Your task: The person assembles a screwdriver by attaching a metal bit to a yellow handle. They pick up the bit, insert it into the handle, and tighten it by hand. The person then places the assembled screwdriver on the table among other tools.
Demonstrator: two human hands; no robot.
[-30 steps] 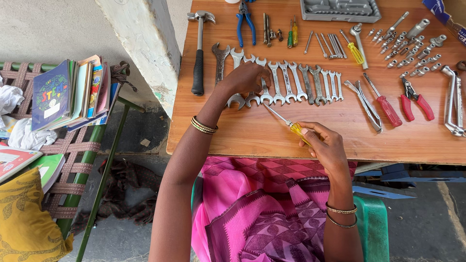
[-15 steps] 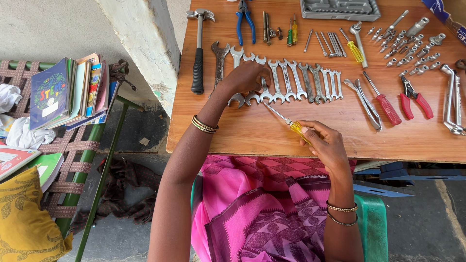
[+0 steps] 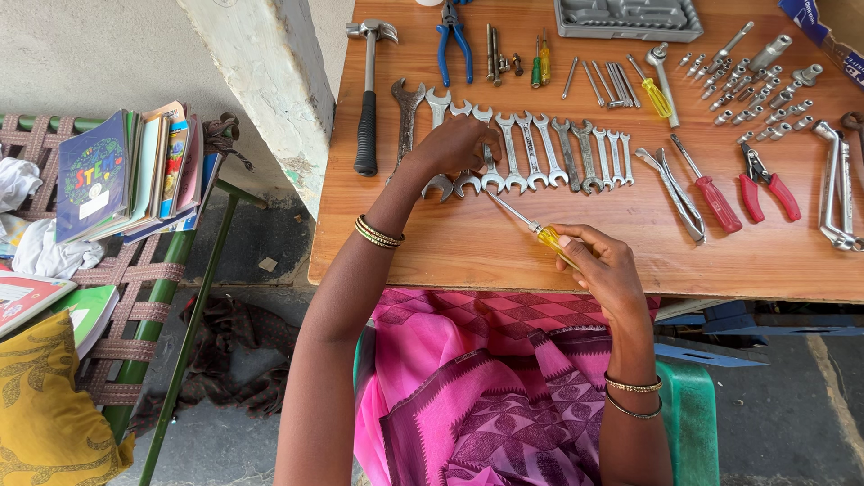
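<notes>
right hand [image 3: 605, 266] closed around yellow screwdriver [image 3: 537, 230] near table [image 3: 504, 256] front edge; left hand [image 3: 459, 144] fingers curled on spanners [image 3: 526, 153] mid-table. could knock row crooked, tip pointed close to it.

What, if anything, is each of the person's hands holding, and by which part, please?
The right hand holds a yellow-handled screwdriver by its handle. The left hand rests on the row of spanners; whether it grips one cannot be told.
</notes>
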